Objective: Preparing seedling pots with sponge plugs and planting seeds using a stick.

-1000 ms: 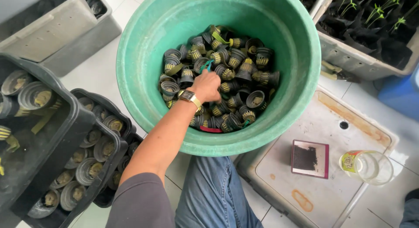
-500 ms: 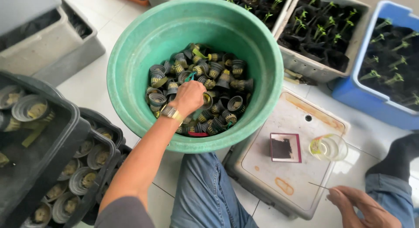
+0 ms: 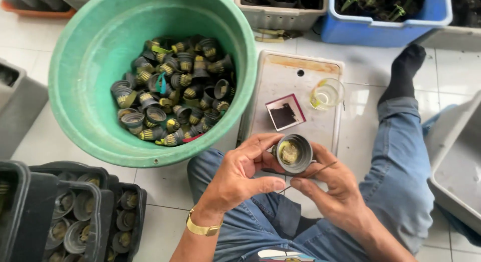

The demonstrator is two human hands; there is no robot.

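At my far left sit the black trays (image 3: 75, 217), their slots filled with small dark cups (image 3: 75, 237) standing mouth up. Above them is the big green tub (image 3: 85, 106), and in its bottom lies a heap of the same little slotted cups (image 3: 175, 91), black with yellowish plugs, tumbled every which way, with a scrap of teal among them.

My left hand (image 3: 240, 174), a gold watch (image 3: 203, 228) on its wrist, is curled around one cup (image 3: 293, 152) that I hold over my lap, thumb below and fingers cupping its side. The cup faces up at me, and I can see a pale yellowish plug inside it. My right hand (image 3: 333, 184) closes on the cup's other side, and it also pinches a thin stick (image 3: 320, 169) between thumb and forefinger, the stick lying almost level just beside the rim.

I judge I am at the step of working on this one cup, with both hands steadying it and the stick ready. The next move, as I read it, calls for a firm hold with the left hand and a fine, careful turn of the stick's tip into the plug, without tearing it.

Beyond my hands lies a pale lid (image 3: 295, 96) on the tiled floor, with a small dark square (image 3: 284, 112) and a clear glass (image 3: 326, 94) on it. Further right is my outstretched leg in jeans (image 3: 401, 156), a blue bin (image 3: 386, 21) of seedlings, and a grey bin (image 3: 458, 156).
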